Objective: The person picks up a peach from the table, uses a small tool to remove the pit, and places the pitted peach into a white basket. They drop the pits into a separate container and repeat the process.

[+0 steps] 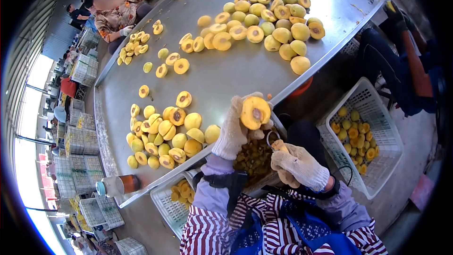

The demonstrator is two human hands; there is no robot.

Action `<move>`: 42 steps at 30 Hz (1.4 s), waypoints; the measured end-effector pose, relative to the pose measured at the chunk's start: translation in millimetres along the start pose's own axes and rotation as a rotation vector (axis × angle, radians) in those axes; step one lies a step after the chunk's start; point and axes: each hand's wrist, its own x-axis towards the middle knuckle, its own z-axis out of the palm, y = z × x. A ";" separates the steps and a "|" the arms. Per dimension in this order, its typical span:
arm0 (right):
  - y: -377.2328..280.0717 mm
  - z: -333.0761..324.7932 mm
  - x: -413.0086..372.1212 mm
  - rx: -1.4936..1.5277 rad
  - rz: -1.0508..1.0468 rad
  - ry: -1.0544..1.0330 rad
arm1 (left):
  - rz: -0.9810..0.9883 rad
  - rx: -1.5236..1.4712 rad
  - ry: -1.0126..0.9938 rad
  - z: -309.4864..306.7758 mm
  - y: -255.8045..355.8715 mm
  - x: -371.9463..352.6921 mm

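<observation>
My left hand [234, 130], in a pale knitted glove, is closed around a yellow peach half [255, 113]. The cut face with its brown, rough centre points toward me. My right hand [302, 164], gloved too, grips a looped pitting knife by its light handle [280, 146]. Its curved metal loop [270, 138] sticks out just below the peach half, apart from it as far as I can see. Beneath both hands is a container of brown pits and scraps [257, 158]. Left of my left hand, a pile of peach halves [165, 130] lies on the metal table [226, 82].
More peach halves [283, 23] cover the table's far right. A white crate [384, 148] holding peach halves stands at right, another crate [166, 208] at lower left. A bottle [118, 185] lies near the table corner. A co-worker [118, 16] sits across; another person's leg [384, 71] is at right.
</observation>
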 end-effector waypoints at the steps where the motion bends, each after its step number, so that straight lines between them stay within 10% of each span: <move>1: -0.4 1.3 1.7 -0.042 0.000 -0.008 | 0.028 0.025 0.018 3.7 -2.6 -11.0; 17: 13.2 27.8 -16.5 -0.220 0.085 -0.065 | 0.164 0.362 0.077 46.2 -5.4 -86.8; 42: 22.0 48.2 -27.3 -0.407 -0.067 -0.009 | 0.568 -0.112 0.291 78.5 -40.1 -126.5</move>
